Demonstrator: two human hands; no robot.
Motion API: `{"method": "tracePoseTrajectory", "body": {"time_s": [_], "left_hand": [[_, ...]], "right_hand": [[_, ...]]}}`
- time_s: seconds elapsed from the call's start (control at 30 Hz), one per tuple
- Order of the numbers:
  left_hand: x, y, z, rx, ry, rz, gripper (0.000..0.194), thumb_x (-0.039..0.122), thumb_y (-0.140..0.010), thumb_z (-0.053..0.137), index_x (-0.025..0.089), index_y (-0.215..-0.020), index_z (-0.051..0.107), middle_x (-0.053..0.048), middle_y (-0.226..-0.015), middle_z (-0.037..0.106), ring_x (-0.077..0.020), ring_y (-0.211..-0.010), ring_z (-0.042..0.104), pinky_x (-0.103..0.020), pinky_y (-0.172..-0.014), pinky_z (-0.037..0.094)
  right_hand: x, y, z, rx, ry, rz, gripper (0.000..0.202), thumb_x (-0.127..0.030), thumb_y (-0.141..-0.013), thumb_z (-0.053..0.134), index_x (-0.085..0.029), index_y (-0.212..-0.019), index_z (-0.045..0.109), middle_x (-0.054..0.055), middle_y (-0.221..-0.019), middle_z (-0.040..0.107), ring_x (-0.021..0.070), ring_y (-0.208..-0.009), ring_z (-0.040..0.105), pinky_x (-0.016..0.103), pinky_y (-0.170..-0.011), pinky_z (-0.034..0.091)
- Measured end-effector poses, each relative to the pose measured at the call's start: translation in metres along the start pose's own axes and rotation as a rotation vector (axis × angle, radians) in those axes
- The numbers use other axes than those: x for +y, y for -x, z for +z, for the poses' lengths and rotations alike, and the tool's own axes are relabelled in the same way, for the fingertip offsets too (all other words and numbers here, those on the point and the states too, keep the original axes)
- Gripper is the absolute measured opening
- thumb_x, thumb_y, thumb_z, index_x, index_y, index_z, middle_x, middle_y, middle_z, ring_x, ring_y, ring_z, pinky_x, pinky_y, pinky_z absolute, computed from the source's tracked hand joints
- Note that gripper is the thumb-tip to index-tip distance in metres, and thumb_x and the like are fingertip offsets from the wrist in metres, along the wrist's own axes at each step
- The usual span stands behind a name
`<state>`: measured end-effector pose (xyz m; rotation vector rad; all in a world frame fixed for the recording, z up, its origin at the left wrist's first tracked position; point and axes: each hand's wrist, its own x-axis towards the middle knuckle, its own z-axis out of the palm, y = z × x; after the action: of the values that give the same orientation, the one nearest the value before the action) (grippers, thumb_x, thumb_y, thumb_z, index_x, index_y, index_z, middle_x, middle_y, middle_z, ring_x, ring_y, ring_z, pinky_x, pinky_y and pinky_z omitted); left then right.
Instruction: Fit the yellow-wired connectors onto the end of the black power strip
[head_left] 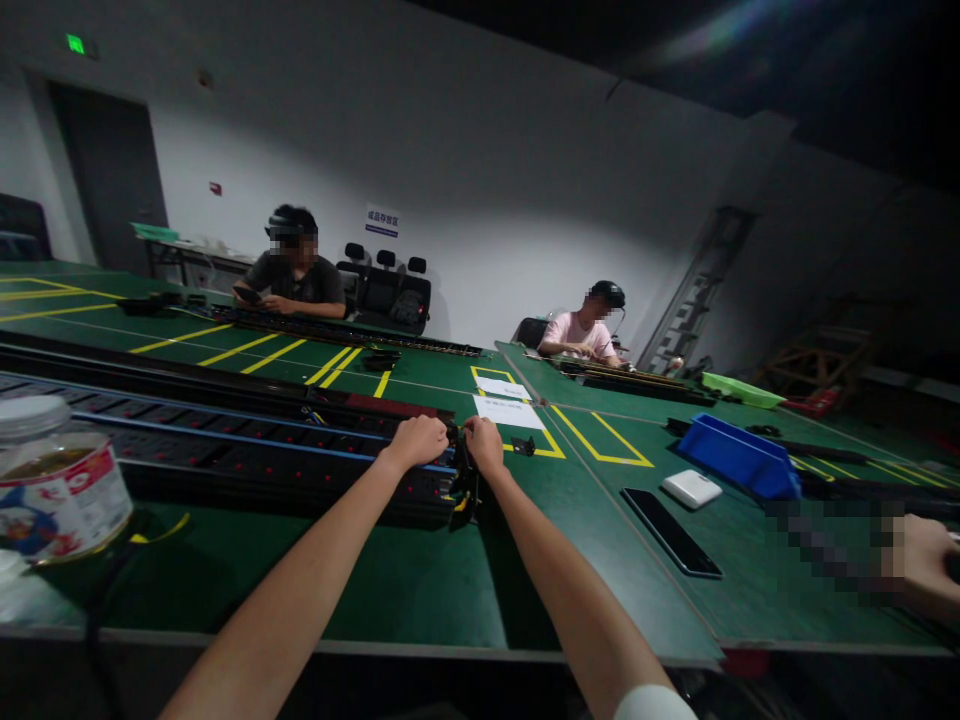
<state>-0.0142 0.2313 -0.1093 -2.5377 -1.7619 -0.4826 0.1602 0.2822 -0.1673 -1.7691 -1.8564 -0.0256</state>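
A long black rail assembly [300, 465] with blue strips and red dots lies across the green table, its right end under my hands. My left hand [420, 441] is closed at the top of that end, its fingers curled by the black end piece [466, 475]. On the other side of the piece, my right hand [484, 443] is closed with thumb and fingers against it. Yellow bits show low on the end piece. Just right of my right hand lies a small black bracket [523, 446].
White paper sheets [508, 412] lie beyond my hands. To the right are a phone [670, 531], a white case [691, 489], a blue bin [739, 457] and another person's hand [926, 565]. A labelled tub [64, 500] stands left. Two people sit across the table.
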Motion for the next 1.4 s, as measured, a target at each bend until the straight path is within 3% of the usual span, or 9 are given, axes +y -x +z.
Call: {"method": "tracePoseTrajectory", "body": {"time_s": [0.23,0.33,0.47,0.6,0.7,0.9,1.1,1.4], "left_hand": [[-0.001,0.0,0.0,-0.004,-0.003,0.008,0.031,0.028,-0.089,0.046,0.022,-0.09,0.076,-0.014,-0.1,0.076,-0.0312,-0.1,0.071,-0.039,-0.088,0.052],[-0.001,0.0,0.001,-0.004,-0.012,0.009,0.031,0.027,-0.089,0.045,0.021,-0.091,0.076,-0.014,-0.101,0.076,-0.0311,-0.099,0.072,-0.04,-0.087,0.053],[-0.001,-0.001,0.001,-0.005,-0.033,0.003,0.031,0.027,-0.089,0.045,0.021,-0.09,0.075,-0.014,-0.1,0.076,-0.031,-0.097,0.072,-0.039,-0.086,0.053],[-0.002,-0.001,0.0,-0.003,-0.04,0.027,0.032,0.028,-0.09,0.043,0.021,-0.086,0.074,-0.013,-0.097,0.077,-0.0312,-0.095,0.072,-0.039,-0.083,0.053],[-0.003,-0.002,-0.001,-0.009,-0.048,0.026,0.032,0.027,-0.09,0.042,0.021,-0.085,0.074,-0.013,-0.096,0.077,-0.0313,-0.094,0.073,-0.039,-0.082,0.053],[-0.003,-0.002,-0.003,-0.02,-0.045,0.036,0.034,0.029,-0.091,0.041,0.021,-0.084,0.074,-0.013,-0.097,0.076,-0.0304,-0.095,0.072,-0.038,-0.083,0.053],[-0.002,-0.003,-0.006,-0.024,-0.036,0.04,0.034,0.027,-0.09,0.041,0.021,-0.079,0.072,-0.013,-0.093,0.076,-0.0307,-0.091,0.072,-0.038,-0.079,0.053],[-0.002,-0.004,-0.006,-0.038,-0.061,0.02,0.033,0.029,-0.09,0.042,0.022,-0.085,0.074,-0.012,-0.096,0.077,-0.0299,-0.093,0.072,-0.037,-0.081,0.053]], "right_hand": [[0.006,0.009,-0.025,-0.051,-0.009,-0.113,0.024,-0.026,-0.095,0.055,-0.023,-0.115,0.067,0.007,-0.11,0.07,0.0214,-0.107,0.06,0.028,-0.088,0.042],[0.024,0.017,-0.043,0.062,0.053,-0.132,0.027,-0.027,-0.098,0.049,-0.021,-0.119,0.066,0.008,-0.113,0.069,0.0218,-0.108,0.057,0.029,-0.091,0.041],[0.063,0.025,-0.056,0.2,0.217,-0.086,0.032,-0.017,-0.097,0.045,-0.017,-0.121,0.067,0.013,-0.12,0.066,0.0246,-0.112,0.054,0.033,-0.096,0.039],[0.093,0.026,-0.054,0.062,0.293,0.033,0.035,-0.025,-0.099,0.046,-0.017,-0.127,0.065,0.013,-0.124,0.067,0.0268,-0.112,0.056,0.034,-0.093,0.042],[0.101,0.025,-0.051,-0.024,0.295,0.094,0.039,-0.034,-0.1,0.047,-0.017,-0.131,0.062,0.013,-0.125,0.067,0.0274,-0.114,0.056,0.034,-0.094,0.042],[0.103,0.022,-0.052,0.103,0.273,0.096,0.049,-0.04,-0.097,0.053,-0.017,-0.14,0.055,0.015,-0.141,0.057,0.0293,-0.127,0.048,0.035,-0.099,0.041],[0.113,0.02,-0.049,-0.029,0.245,0.163,0.046,-0.042,-0.098,0.049,-0.016,-0.134,0.058,0.015,-0.137,0.06,0.0278,-0.124,0.053,0.036,-0.099,0.041],[0.116,0.018,-0.05,-0.029,0.195,0.218,0.054,-0.04,-0.096,0.05,-0.015,-0.144,0.048,0.017,-0.14,0.058,0.0274,-0.123,0.057,0.034,-0.098,0.043]]}}
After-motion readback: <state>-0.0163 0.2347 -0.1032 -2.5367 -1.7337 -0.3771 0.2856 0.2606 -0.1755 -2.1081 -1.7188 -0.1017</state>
